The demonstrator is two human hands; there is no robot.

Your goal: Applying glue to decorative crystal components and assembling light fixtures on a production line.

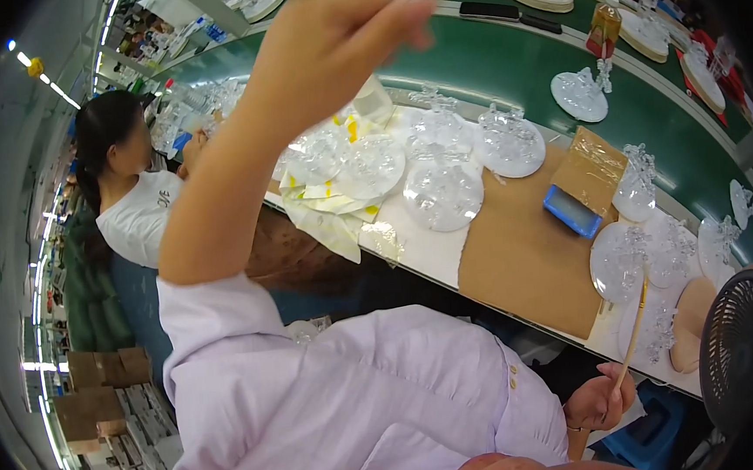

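Observation:
My left hand (337, 50) is raised above the table at the top, its fingers smeared by motion, and nothing shows clearly in them. Low on the right, my right hand (599, 401) is closed around a thin wooden paintbrush (633, 336). The brush points up and away, its tip over clear plastic parts beside a round white disc (616, 262). A blue rectangular dish (572, 211) rests on brown cardboard (518, 256) left of that disc. More discs bearing clear plastic pieces, such as a white disc (444, 195), stand beneath and beyond my left arm.
A black fan (739, 354) stands at the right edge. Beyond the table runs a green conveyor belt (477, 49) with discs, a bottle (604, 27) and a black flat object (510, 16). A co-worker (141, 181) sits to the left. A blue stool (648, 430) is below.

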